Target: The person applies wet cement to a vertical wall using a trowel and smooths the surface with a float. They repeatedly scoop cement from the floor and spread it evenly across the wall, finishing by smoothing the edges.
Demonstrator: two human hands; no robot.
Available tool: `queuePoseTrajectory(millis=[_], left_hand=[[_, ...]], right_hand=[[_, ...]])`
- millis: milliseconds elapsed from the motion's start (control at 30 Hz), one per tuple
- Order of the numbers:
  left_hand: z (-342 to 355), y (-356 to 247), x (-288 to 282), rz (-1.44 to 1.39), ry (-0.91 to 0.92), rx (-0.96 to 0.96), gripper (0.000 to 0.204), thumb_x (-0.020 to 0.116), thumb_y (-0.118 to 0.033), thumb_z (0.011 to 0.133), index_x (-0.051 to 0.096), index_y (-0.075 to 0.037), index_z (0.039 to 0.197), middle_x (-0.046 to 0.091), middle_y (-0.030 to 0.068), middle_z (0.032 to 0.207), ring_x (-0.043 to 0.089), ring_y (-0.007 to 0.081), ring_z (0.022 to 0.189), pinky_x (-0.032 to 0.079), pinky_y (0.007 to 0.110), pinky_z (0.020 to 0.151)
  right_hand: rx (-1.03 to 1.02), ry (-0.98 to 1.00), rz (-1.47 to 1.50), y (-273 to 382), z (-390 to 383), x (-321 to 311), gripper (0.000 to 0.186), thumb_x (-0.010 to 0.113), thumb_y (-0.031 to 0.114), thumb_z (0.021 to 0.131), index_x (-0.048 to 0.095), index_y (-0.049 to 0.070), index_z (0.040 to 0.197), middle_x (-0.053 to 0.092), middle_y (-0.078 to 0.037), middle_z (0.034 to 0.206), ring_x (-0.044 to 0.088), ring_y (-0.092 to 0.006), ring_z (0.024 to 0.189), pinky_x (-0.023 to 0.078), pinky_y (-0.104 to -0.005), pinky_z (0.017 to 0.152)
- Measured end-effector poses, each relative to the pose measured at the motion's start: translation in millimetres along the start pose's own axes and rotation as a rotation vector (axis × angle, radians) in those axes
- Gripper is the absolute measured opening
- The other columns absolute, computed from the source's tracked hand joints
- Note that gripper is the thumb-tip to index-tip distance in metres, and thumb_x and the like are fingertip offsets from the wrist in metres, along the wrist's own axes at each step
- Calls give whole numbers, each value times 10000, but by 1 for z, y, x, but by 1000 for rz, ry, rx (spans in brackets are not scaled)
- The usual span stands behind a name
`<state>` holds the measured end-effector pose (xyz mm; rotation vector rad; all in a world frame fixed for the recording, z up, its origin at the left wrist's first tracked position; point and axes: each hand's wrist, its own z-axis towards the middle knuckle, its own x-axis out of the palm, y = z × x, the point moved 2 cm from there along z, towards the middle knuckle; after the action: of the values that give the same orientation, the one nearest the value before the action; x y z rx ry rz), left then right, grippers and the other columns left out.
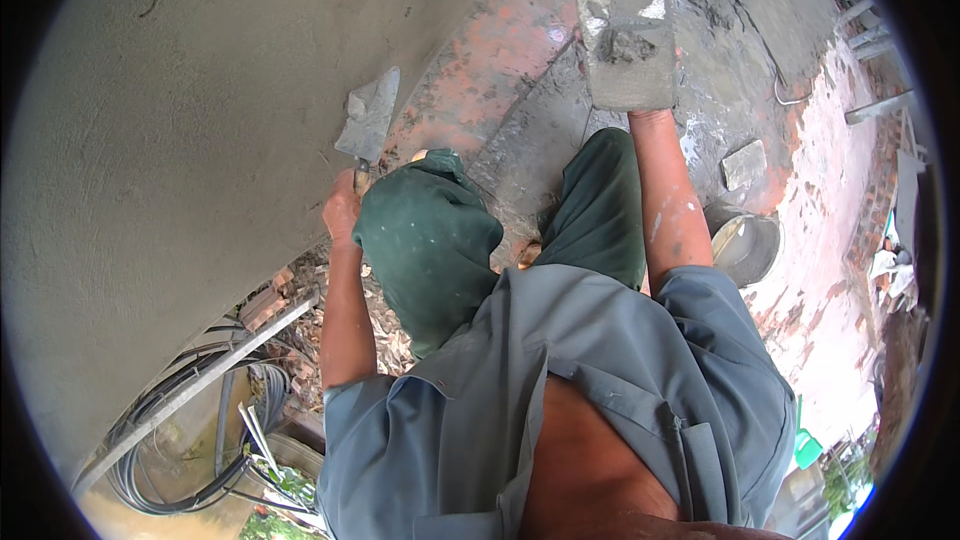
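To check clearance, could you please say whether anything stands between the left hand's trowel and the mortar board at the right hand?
Nothing visible does: only the smeared surface shows between the trowel in the left hand and the board at the right hand; the green trousers sit lower in view.

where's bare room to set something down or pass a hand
The reddish mottled strip between the grey metal trowel in left hand and flat grey board at right hand looks bare; a gap shows between the green trousered knees. Crowded: coiled black cables lower left, round grey bucket by right forearm.
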<state>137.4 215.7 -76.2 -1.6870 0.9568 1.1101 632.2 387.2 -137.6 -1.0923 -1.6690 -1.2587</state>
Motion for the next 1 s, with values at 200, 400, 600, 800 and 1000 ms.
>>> queuePoseTrajectory(millis=[200,400,600,800,1000], left_hand=[[38,-8,-36,-135,97,141,343,676,-312,917,623,21,980,669,273,844,672,474,849,509,502,714],[31,-26,-71,-193,134,35,342,676,-319,939,628,16,989,682,271,861,683,463,843,510,503,727],[34,-44,-29,-5,21,191,364,665,-330,945,599,-19,1123,696,285,919,685,479,861,524,547,753],[87,-50,39,57,214,106,396,666,-325,928,614,3,1144,697,304,977,675,487,955,516,563,812],[105,-58,9,-206,142,92,402,650,-309,928,637,80,1025,700,309,968,687,462,969,512,534,832]], right_hand=[[-18,13,-23,9,-3,-3,713,595,552,863,531,118,1425,583,-155,1388,561,-413,1238,502,-582,1000],[-39,10,-51,19,-8,-6,837,659,605,799,481,136,1470,533,-170,1442,519,-456,1274,501,-621,979],[-58,7,-94,23,-8,-9,972,723,657,735,432,154,1515,483,-186,1497,477,-499,1309,500,-660,958],[-93,4,-166,37,-12,-15,1114,787,710,671,383,172,1560,432,-202,1552,436,-543,1344,500,-700,937],[-152,-42,-305,42,-22,-3,1127,768,746,675,370,188,1570,414,-214,1567,439,-580,1333,517,-731,900]])
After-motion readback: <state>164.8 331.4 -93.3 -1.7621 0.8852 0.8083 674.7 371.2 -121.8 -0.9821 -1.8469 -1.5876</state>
